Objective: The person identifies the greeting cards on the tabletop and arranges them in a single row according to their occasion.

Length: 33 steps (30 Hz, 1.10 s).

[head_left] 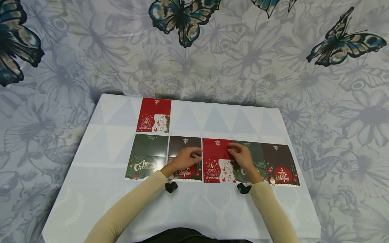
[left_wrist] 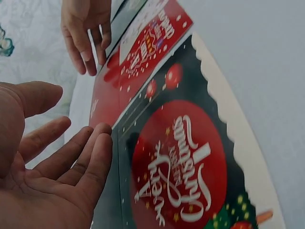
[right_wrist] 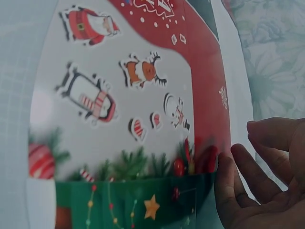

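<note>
A red Christmas card (head_left: 212,153) lies flat between my two hands, with Santa, reindeer, penguin and snowman pictures on its lower half. My right hand (head_left: 242,157) is at its right edge, over the seam with a green card (head_left: 253,150); the right wrist view shows its fingertips close to both cards. My left hand (head_left: 183,159) hovers over a dark card with a red circle (left_wrist: 178,167), fingers loosely bent and holding nothing. To its left lies another green card (head_left: 150,145) reading Merry Christmas.
Another red card (head_left: 154,114) lies alone above the row at back left. At the row's right end is a dark card (head_left: 278,157) with a red circle. The white patterned table (head_left: 194,209) stands against a butterfly-printed cloth (head_left: 200,67). Black wrist devices (head_left: 171,186) are under both wrists.
</note>
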Tool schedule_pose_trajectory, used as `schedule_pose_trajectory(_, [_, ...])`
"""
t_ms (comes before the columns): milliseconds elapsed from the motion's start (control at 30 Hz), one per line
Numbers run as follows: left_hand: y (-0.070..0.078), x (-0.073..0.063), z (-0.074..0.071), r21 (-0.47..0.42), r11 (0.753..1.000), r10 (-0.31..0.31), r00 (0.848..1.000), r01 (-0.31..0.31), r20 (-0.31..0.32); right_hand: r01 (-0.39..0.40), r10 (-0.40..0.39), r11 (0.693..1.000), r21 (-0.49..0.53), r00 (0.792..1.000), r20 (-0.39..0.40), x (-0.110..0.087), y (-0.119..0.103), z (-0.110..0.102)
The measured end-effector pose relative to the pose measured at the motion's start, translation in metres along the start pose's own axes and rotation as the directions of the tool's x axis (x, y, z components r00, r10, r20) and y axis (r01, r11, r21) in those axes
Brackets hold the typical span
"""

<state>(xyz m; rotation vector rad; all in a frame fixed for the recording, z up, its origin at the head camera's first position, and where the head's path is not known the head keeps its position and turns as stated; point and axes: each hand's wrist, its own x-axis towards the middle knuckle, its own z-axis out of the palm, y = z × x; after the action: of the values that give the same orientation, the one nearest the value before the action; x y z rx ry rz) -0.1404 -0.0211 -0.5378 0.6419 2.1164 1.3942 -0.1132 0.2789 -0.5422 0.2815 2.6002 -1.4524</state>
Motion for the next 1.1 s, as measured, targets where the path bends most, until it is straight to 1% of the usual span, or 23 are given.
schedule_pose_trajectory(133, [0.002, 0.0, 0.004, -0.013, 1.0, -0.003, 0.999, 0.004, 0.04, -0.005, 0.005, 1.0, -0.01, 1.0, -0.001, -0.003, 0.003, -0.004])
schedule_pose_trajectory(267, [0.003, -0.001, 0.008, -0.027, 1.0, 0.0, 0.998, 0.002, 0.056, -0.014, 0.014, 1.0, -0.008, 1.0, 0.006, -0.004, 0.005, -0.005])
schedule_pose_trajectory(367, [0.002, -0.001, 0.01, -0.03, 1.0, -0.001, 0.998, 0.003, 0.068, -0.027, 0.027, 1.0, -0.009, 1.0, -0.003, -0.003, 0.006, -0.006])
schedule_pose_trajectory(567, [0.004, 0.0, 0.012, -0.008, 1.0, 0.001, 0.997, 0.0, 0.074, -0.042, 0.041, 0.999, -0.017, 0.998, -0.037, -0.004, 0.007, -0.007])
schedule_pose_trajectory(700, [0.007, 0.001, 0.013, 0.007, 1.0, -0.007, 0.995, 0.006, 0.095, -0.065, 0.065, 0.998, 0.006, 0.997, -0.044, -0.005, 0.007, -0.008])
schedule_pose_trajectory(800, [0.008, 0.002, 0.014, 0.013, 1.0, -0.022, 0.994, 0.021, 0.107, -0.062, 0.062, 0.998, 0.004, 0.997, -0.04, -0.005, 0.007, -0.008])
schedule_pose_trajectory(967, [0.009, 0.004, 0.015, 0.011, 0.999, -0.05, 0.993, 0.049, 0.11, -0.063, 0.063, 0.998, 0.003, 0.997, -0.041, -0.004, 0.008, -0.007])
schedule_pose_trajectory(1100, [0.009, 0.004, 0.015, -0.005, 0.999, -0.048, 0.992, 0.048, 0.114, -0.078, 0.079, 0.997, 0.015, 0.996, -0.043, -0.003, 0.01, -0.006])
